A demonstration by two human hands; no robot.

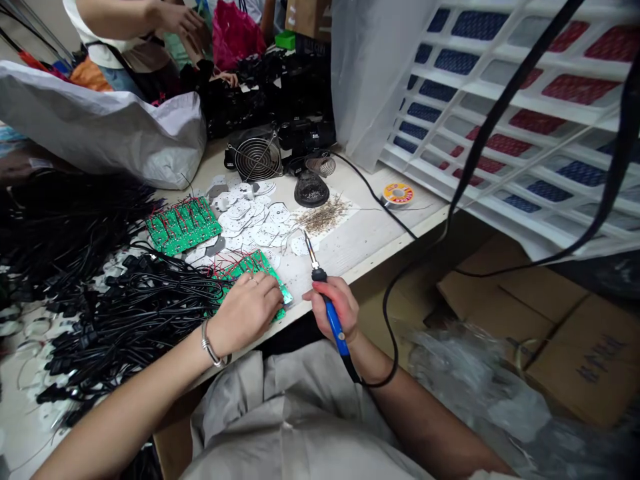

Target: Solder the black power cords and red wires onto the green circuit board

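My right hand is wrapped around a soldering iron with a blue handle, its bare metal tip pointing up and away over the table. My left hand, with a ring and a metal bracelet, rests over a green circuit board with thin red wires. Its fingers are curled, and whatever they pinch is hidden beneath them. A second green circuit board with red wires lies farther back on the left. Black cables are heaped beside my left hand.
White round discs lie piled mid-table. Behind are a small fan, a dark iron stand and brown scraps. A solder spool sits near the right edge. White crates stand right. A co-worker's hand shows at back.
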